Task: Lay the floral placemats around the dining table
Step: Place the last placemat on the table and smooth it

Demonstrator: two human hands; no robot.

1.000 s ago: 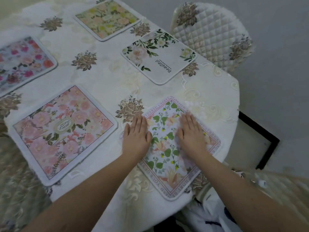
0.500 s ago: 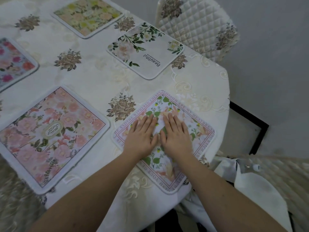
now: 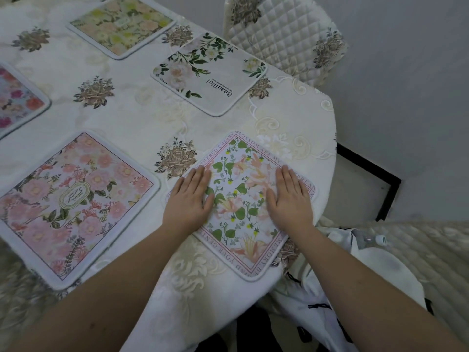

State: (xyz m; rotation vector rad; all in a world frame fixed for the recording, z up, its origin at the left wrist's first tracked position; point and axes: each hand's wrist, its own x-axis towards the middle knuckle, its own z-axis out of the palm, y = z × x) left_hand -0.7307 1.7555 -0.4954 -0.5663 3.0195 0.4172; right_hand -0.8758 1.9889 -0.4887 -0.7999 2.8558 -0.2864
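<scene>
Five placemats lie on the bench (image 3: 132, 118): nearest placemat (image 3: 241, 199) at front-right edge w/ left hand (image 3: 189, 199) & right hand (image 3: 289, 199) flat on it, apart. Second placemat (image 3: 73, 207) just left of it, "Beautiful" placemat (image 3: 210, 74) behind it, fourth placemat (image 3: 121, 25) farther back-left, fifth placemat (image 3: 17, 97) at far left. Chair (image 3: 284, 34) stands behind the bench's right end.

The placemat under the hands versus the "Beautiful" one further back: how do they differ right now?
The near placemat carries leaves and flowers across its whole middle inside a pink border of lettering; the Beautiful placemat is mostly plain, with sprigs at its edges and one printed word. The near one has the left hand and right hand pressed flat on it; the far one lies untouched. Both are flat on the tablecloth, rounded-cornered and turned at an angle.
</scene>
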